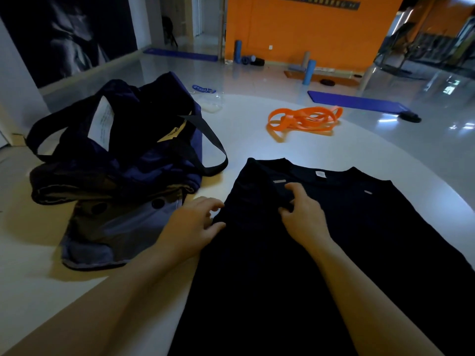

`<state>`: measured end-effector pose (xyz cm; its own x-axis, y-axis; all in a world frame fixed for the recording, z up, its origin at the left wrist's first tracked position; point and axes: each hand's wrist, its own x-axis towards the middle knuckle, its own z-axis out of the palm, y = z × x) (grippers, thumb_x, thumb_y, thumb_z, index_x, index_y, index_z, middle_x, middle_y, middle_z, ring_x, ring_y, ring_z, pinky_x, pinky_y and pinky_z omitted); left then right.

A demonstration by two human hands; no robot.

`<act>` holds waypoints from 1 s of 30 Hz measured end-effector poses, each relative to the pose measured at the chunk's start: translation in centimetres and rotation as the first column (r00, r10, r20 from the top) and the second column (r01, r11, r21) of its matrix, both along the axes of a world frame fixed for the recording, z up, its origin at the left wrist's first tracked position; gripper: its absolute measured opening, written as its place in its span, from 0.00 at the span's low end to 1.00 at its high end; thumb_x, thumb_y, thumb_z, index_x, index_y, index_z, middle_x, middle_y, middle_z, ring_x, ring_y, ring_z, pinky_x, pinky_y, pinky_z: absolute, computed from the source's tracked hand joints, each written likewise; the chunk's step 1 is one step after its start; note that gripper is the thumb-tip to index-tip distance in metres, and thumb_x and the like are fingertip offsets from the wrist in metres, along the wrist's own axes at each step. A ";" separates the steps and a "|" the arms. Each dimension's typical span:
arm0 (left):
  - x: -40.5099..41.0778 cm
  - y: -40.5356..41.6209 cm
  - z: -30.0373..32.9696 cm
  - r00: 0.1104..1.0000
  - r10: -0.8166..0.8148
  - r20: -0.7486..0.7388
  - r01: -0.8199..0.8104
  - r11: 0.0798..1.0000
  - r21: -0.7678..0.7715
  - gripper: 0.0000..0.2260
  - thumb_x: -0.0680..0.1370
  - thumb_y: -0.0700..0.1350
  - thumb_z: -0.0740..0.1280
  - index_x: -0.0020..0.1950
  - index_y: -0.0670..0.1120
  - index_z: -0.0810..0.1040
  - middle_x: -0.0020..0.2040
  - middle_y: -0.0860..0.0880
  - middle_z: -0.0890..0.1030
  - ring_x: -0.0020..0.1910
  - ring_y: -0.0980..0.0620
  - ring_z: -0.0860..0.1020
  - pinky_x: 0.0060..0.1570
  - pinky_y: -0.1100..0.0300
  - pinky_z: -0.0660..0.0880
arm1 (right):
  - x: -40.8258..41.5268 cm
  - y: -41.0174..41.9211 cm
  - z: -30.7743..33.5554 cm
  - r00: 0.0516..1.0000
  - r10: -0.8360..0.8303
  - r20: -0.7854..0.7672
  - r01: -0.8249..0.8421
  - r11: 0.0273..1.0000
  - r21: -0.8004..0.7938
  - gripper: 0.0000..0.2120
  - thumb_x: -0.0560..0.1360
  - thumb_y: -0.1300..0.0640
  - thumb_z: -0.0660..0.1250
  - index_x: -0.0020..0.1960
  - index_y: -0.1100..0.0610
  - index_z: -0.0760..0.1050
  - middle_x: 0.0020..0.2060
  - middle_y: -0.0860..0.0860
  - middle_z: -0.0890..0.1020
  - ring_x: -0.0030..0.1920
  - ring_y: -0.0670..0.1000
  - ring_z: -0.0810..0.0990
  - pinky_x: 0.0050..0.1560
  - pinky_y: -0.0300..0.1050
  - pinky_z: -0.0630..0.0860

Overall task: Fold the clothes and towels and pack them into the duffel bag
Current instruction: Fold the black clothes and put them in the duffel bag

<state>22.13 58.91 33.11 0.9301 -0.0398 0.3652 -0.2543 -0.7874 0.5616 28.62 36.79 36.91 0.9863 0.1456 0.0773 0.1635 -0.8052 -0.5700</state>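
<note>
A black T-shirt (pixel 334 253) lies spread on the white table (pixel 252 140), collar at the far side, with its left part folded inward. My right hand (pixel 300 214) pinches the folded edge below the collar. My left hand (pixel 198 222) rests at the shirt's left edge with curled fingers touching the fabric. A navy duffel bag (pixel 123 150) stands open at the left, its black straps hanging loose. A grey-blue garment (pixel 110 232) lies crumpled in front of the bag.
An orange resistance band (pixel 303 120) lies coiled at the table's far side. A clear plastic wrapper (pixel 212 104) sits behind the bag. Blue mats (pixel 357 101) and foam rollers lie on the glossy floor beyond, before an orange wall.
</note>
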 end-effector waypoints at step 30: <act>3.8 -4.7 1.9 1.000 -0.012 -0.022 0.018 0.958 0.286 0.24 0.79 0.52 0.52 0.71 0.45 0.71 0.70 0.46 0.72 0.67 0.47 0.72 0.64 0.47 0.70 | 1.1 -0.3 -2.2 0.978 0.207 0.000 -0.192 0.906 -0.377 0.24 0.80 0.38 0.49 0.75 0.41 0.57 0.77 0.45 0.55 0.76 0.47 0.49 0.74 0.58 0.44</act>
